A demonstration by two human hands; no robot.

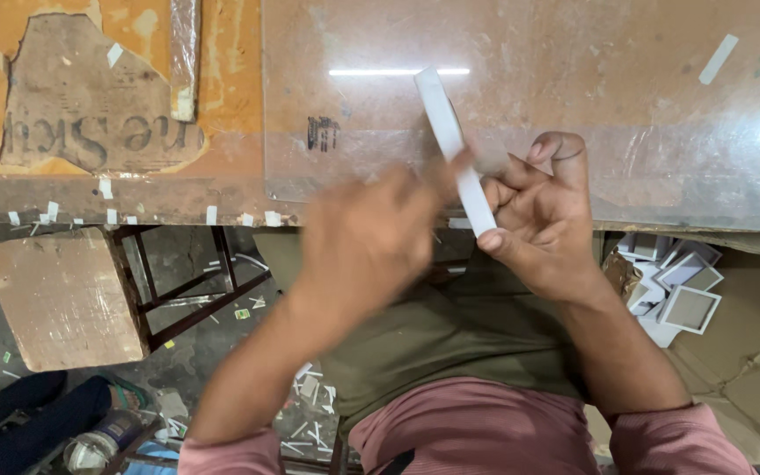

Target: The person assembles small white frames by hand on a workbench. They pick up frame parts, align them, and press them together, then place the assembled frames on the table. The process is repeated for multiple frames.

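Note:
A long narrow white strip (450, 141) slants from the table top down toward me. My right hand (545, 220) grips its lower end between thumb and fingers. My left hand (371, 237) is blurred and sits just left of the strip, its fingertips touching the strip's middle; I cannot tell whether it grips the strip. Both hands hover over the near edge of a worn table covered by a clear plastic sheet (626, 105).
Torn paper and bits of tape (90, 97) cover the table's left part. A wooden stool (63, 295) stands lower left. A cardboard box with several small white square pieces (679, 286) sits at the right. Paper scraps litter the floor (310, 413).

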